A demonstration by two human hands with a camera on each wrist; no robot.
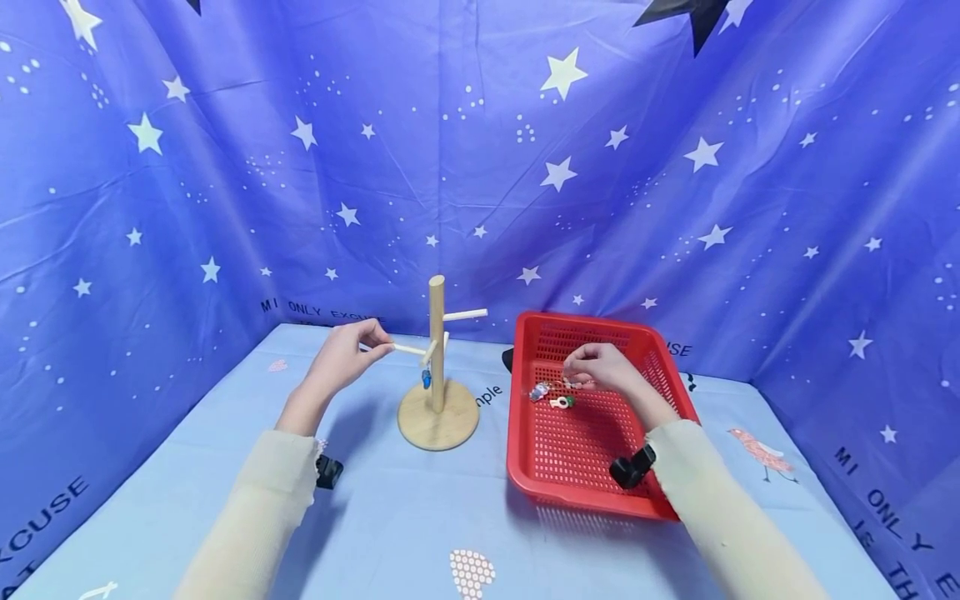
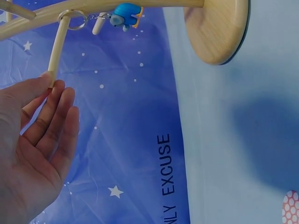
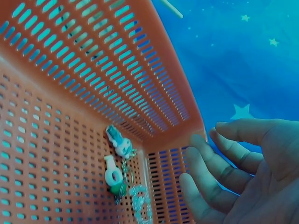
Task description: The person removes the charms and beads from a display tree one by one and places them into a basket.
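Note:
My left hand (image 1: 343, 357) pinches the outer end of a thin wooden peg (image 2: 57, 51) on a wooden stand (image 1: 437, 333) with a round base. A keychain with a small blue figure (image 2: 126, 16) hangs on that peg by its metal ring, close to the post. Over the red basket (image 1: 513, 442), my right hand (image 1: 603, 367) hovers with its fingers loosely bent and nothing visible between them. Beneath it lie a keychain with a pale figure (image 3: 120, 142), a white and green keychain (image 3: 113, 177) and a clear beaded loop (image 3: 140, 203), together at the basket's far left part.
Another peg (image 1: 467, 315) points right from the upper post. The basket stands right of the stand, on a light blue printed cloth (image 1: 390, 517). A purple-blue curtain with stars (image 1: 480, 167) encloses the back and sides. A black object (image 1: 507, 360) shows partly behind the basket's left rim.

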